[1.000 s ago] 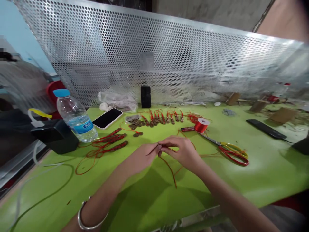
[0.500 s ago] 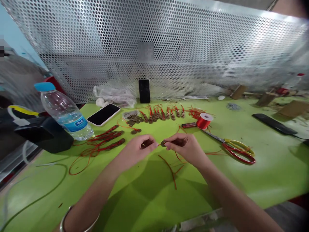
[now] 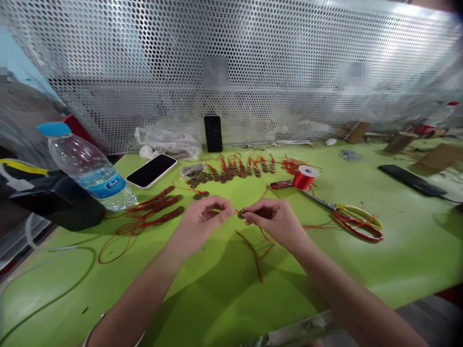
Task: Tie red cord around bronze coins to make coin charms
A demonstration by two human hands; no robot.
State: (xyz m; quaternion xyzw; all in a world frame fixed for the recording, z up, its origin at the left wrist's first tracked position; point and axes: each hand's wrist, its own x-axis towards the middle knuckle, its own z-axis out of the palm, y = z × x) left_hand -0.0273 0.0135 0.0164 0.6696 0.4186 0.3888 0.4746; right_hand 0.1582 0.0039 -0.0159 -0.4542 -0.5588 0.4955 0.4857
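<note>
Head view: the right hand (image 3: 277, 217) is pinching a coin (image 3: 241, 214) in its grip. The left hand (image 3: 202, 219) is pinching cord (image 3: 236, 211) beside it.

Held coin (image 3: 241, 214): dull bronze-brown. Loose cord (image 3: 257, 259): orange-red, against lime-green tabletop (image 3: 405, 236). Thread spool (image 3: 304, 180): bright red winding, white flange. Scissors (image 3: 336, 209): grey blades, one handle yellow, the other red. Bottle (image 3: 103, 185): clear, blue cap, blue label. Panel (image 3: 260, 91): silver-grey, dense pattern of round perforations.
</note>
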